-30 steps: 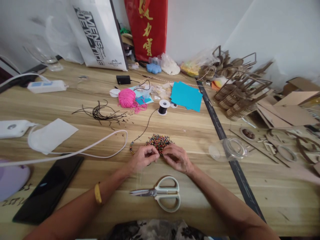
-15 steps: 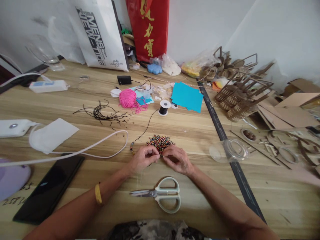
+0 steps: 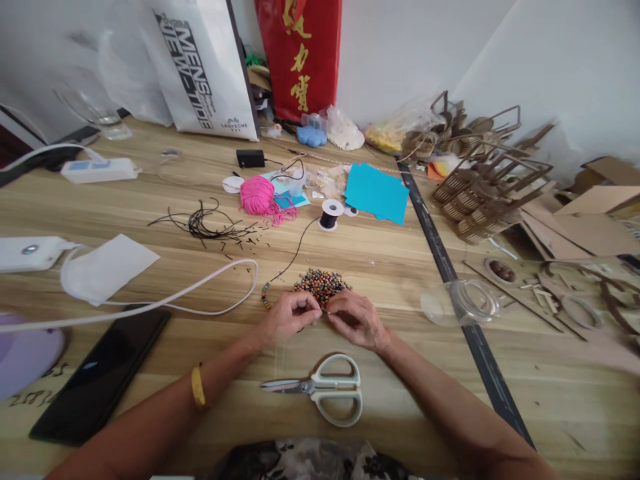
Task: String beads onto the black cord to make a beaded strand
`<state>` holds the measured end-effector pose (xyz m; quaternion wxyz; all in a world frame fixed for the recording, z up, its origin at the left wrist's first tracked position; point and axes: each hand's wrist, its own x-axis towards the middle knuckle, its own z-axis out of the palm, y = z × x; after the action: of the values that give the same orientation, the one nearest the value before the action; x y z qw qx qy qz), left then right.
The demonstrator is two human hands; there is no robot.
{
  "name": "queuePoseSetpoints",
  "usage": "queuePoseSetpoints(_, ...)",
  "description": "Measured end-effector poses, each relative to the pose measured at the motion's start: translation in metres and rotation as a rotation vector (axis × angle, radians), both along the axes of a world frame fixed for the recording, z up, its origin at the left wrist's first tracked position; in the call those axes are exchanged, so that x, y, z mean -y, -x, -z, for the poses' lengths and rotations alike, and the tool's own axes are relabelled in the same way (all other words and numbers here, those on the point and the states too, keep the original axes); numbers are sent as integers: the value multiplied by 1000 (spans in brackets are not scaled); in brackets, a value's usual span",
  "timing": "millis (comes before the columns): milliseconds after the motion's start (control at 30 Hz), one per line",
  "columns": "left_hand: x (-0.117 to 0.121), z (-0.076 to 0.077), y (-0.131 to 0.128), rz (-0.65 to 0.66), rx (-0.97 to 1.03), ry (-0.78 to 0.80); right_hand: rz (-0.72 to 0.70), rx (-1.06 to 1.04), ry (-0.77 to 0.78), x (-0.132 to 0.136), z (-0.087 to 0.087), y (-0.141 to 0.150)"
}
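My left hand (image 3: 294, 315) is closed in a pinch at the near edge of a pile of small multicoloured beads (image 3: 323, 283). It holds a black cord, mostly hidden by the fingers. On that cord a short row of threaded beads (image 3: 265, 295) shows left of the hand, and the cord runs back to a spool (image 3: 329, 215). My right hand (image 3: 357, 321) is pinched too, its fingertips almost meeting the left ones, with a tiny bead partly visible at the tips. Scissors (image 3: 320, 387) with pale handles lie closer to me, blades pointing left.
Pink yarn (image 3: 257, 195), black cord pieces (image 3: 200, 223) and blue sheets (image 3: 377, 193) lie farther back. A white cable (image 3: 200, 287) loops at left above a dark phone (image 3: 100, 373). Right are a clear plastic container (image 3: 463, 301) and small woven baskets (image 3: 480, 200).
The view has shifted very slightly. Both hands keep their pinch over the near edge of the bead pile, with their fingertips barely moved.
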<state>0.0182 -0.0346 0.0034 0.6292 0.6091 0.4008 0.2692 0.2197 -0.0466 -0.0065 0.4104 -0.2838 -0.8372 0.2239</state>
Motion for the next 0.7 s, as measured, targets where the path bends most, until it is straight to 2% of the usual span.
queuePoseSetpoints(433,0,3,0,15,0,-54,-2,19,3,0,1,0)
queuePoseSetpoints(700,0,0,-1,18,0,-47,3,23,-1,0,2,0)
